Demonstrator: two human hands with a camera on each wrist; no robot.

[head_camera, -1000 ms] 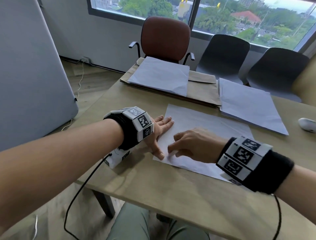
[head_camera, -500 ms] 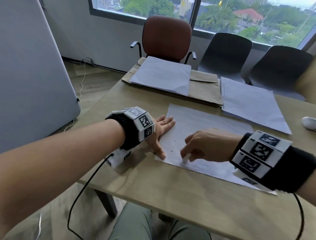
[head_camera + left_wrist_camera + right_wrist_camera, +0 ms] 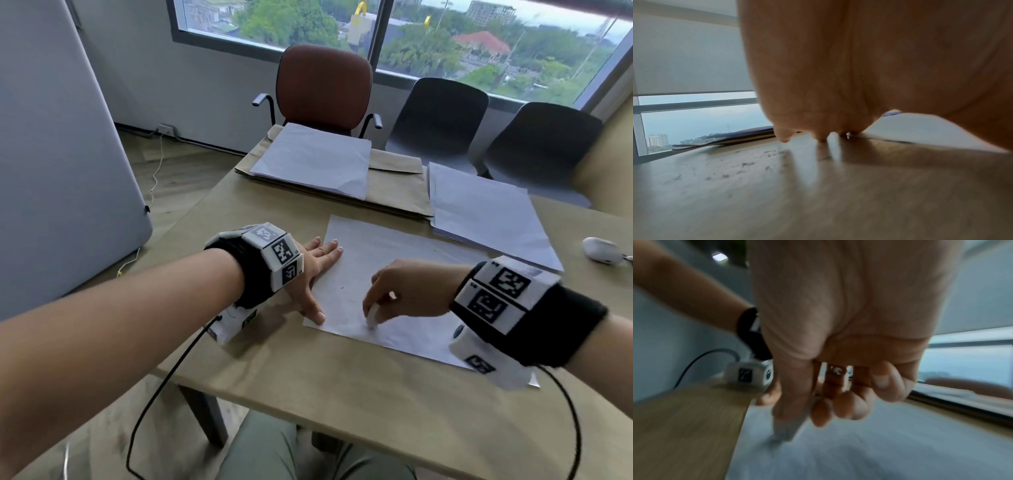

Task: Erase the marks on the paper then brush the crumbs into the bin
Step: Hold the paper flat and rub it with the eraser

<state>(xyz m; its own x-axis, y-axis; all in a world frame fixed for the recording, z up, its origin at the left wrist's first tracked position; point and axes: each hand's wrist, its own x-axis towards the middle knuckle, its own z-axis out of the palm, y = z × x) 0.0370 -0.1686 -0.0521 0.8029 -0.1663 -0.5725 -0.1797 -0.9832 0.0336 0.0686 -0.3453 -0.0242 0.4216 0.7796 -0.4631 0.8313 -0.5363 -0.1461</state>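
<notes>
A white sheet of paper (image 3: 394, 267) lies flat on the wooden table (image 3: 342, 404) in front of me. My left hand (image 3: 313, 270) rests flat on its left edge, fingers straight, thumb on the near corner. My right hand (image 3: 394, 298) pinches a small white eraser (image 3: 371, 317) and holds its tip on the paper near the front edge. In the right wrist view the eraser (image 3: 784, 430) sticks out below the curled fingers and touches the sheet (image 3: 879, 451). A few dark specks (image 3: 342, 288) lie on the paper between the hands. No bin shows in any view.
Two stacks of white sheets (image 3: 315, 161) (image 3: 479, 212) on brown envelopes (image 3: 397, 185) lie at the table's far side. A white mouse (image 3: 601, 250) sits at the right edge. A brown chair (image 3: 323, 85) and two dark chairs (image 3: 438, 116) stand behind the table under the window.
My right hand has slid to the right and nearer along the paper with the eraser. The left hand stays flat on the paper's left edge.
</notes>
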